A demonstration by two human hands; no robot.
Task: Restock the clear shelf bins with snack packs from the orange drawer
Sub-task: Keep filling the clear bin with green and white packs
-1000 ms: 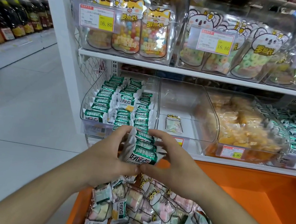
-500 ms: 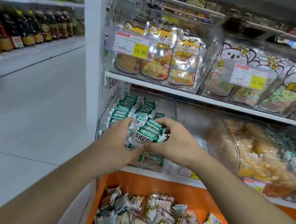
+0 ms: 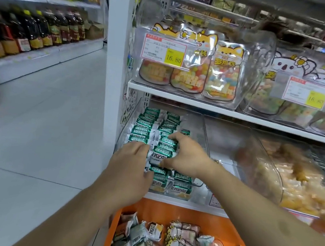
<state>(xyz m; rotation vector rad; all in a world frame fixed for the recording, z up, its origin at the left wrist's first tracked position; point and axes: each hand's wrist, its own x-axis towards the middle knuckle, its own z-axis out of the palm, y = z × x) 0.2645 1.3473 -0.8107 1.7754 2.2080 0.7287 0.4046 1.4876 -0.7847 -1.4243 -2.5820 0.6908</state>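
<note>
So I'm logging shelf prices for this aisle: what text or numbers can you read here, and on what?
"16.80": yellow patch of the left price tag on the upper bin.
"16.80", blurred but likely: right price tag on the next upper bin.
Green snack packs, held between the left hand and right hand: large Chinese characters, not clearly readable.
Candy bags: yellow Chinese lettering, not readable.
Lower red tag and small print on tags: too blurred.

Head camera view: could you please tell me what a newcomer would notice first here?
Two bare hands, left hand and right hand, hold a stack of green-and-white snack packs over the clear plastic shelf bin on the lower shelf. Below them, the bright orange drawer holds mixed packs. Above, a yellow price tag marks cat-shaped candy bags.
</note>
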